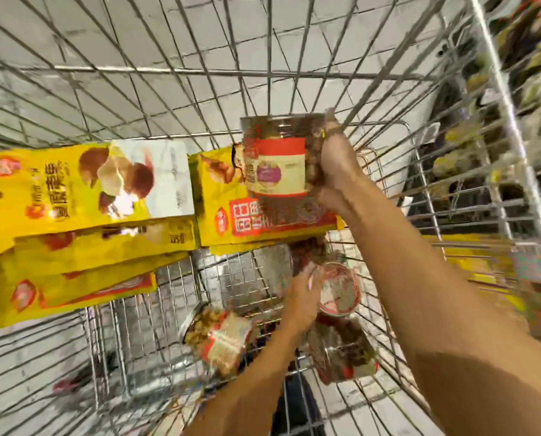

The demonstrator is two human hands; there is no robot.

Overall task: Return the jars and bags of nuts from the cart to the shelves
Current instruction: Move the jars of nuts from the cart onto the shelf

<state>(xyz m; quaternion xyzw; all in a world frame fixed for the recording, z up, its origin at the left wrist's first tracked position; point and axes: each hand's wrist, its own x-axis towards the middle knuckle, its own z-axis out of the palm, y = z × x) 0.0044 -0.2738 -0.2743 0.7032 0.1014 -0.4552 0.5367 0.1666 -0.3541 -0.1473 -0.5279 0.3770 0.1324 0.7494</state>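
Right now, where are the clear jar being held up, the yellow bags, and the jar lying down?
clear label-wrapped nut jar (278, 165): head view, cream label.
yellow nut bags (74, 196): head view, top bag's front.
lying clear nut jar (222, 338): head view, its label.

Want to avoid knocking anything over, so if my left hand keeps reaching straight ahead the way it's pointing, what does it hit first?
Probably the red-lidded jar: your left hand points right at it, fingertips seemingly at the lid already, though blur hides actual contact.

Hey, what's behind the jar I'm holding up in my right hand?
Behind the raised jar in the right hand sits a stack of yellow nut bags in the wire cart. The jar covers part of the top bag's print, so that part cannot be seen.
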